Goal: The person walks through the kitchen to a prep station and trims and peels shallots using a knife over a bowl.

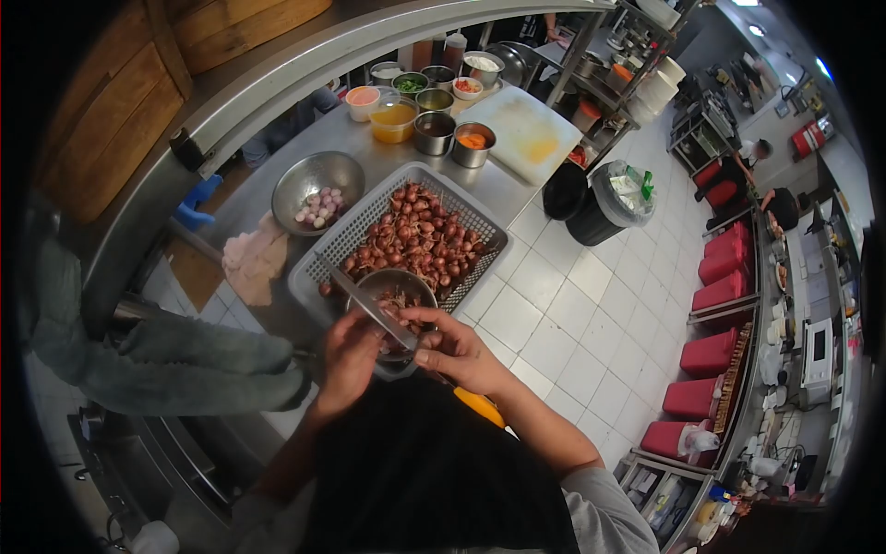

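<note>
A knife [374, 312] with a long steel blade and a yellow handle slants over the crate. Its handle passes under my right hand [457, 351], whose fingers are closed round it near the blade's base. On the other side of the blade, my left hand [351, 358] has its fingers bent together; what they pinch is hidden. Both hands are over a small metal bowl [426, 294] holding reddish skins. The bowl stands in a grey perforated crate [496, 242] among many unpeeled red shallots [415, 226]. Peeled shallots [321, 208] lie in a larger metal bowl [288, 185].
Behind the crate are several metal containers [434, 134], an orange-yellow tub [393, 120] and a white cutting board [517, 134]. A pink cloth [256, 263] lies at the left. A bin [595, 217] stands on the tiled floor. Other people [738, 171] are far right.
</note>
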`<state>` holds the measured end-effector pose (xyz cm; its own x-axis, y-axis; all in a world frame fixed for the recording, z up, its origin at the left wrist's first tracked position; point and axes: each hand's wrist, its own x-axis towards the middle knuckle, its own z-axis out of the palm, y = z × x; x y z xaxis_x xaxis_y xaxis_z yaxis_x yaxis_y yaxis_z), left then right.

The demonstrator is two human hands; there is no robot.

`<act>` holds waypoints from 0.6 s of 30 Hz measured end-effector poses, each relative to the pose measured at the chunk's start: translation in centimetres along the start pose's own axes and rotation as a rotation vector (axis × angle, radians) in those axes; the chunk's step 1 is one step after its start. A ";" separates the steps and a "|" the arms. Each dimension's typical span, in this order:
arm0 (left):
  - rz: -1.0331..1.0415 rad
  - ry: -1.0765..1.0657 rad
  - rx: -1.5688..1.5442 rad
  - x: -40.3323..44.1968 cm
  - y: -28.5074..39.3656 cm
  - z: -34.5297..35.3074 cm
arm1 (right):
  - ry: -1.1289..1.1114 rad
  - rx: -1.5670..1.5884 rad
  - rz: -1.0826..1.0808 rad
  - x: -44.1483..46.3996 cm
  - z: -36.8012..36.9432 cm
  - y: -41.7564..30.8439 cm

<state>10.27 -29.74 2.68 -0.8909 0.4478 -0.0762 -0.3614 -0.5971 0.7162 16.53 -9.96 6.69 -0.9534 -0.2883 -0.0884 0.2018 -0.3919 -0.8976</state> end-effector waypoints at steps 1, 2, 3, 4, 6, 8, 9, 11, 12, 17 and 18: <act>0.015 0.004 0.002 0.0 -0.1 -0.1 | 0.017 -0.025 0.006 -0.1 0.3 -0.2; 0.029 0.007 0.004 0.0 -0.3 -0.3 | 0.033 -0.050 0.011 -0.1 0.5 -0.3; 0.044 0.011 0.006 0.0 -0.4 -0.4 | 0.044 -0.077 0.000 -0.1 0.6 -0.3; 0.041 0.006 0.012 0.0 -0.3 -0.3 | 0.055 -0.104 -0.012 0.0 0.7 -0.4; 0.034 -0.004 0.025 -0.1 0.0 -0.1 | 0.072 -0.162 -0.041 0.1 0.8 -0.2; 0.054 0.004 0.055 -0.2 0.1 0.1 | 0.083 -0.228 -0.074 0.1 0.8 -0.1; 0.065 0.008 0.069 -0.2 0.1 0.2 | 0.084 -0.241 -0.082 0.1 0.8 -0.2; 0.081 0.001 0.079 -0.1 0.3 0.2 | 0.087 -0.268 -0.099 0.1 1.0 -0.5; 0.090 -0.003 0.085 -0.1 0.3 0.2 | 0.089 -0.278 -0.110 0.2 1.0 -0.4; 0.053 -0.013 0.070 0.0 0.0 -0.4 | 0.062 -0.181 0.005 0.1 0.4 -0.6; 0.037 -0.019 0.049 0.0 -0.1 -0.6 | 0.059 -0.176 0.002 0.1 0.4 -0.6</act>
<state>10.17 -30.09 2.25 -0.8979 0.4388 -0.0358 -0.3138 -0.5807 0.7512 16.43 -10.12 7.45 -0.9656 -0.2349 -0.1111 0.1665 -0.2312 -0.9586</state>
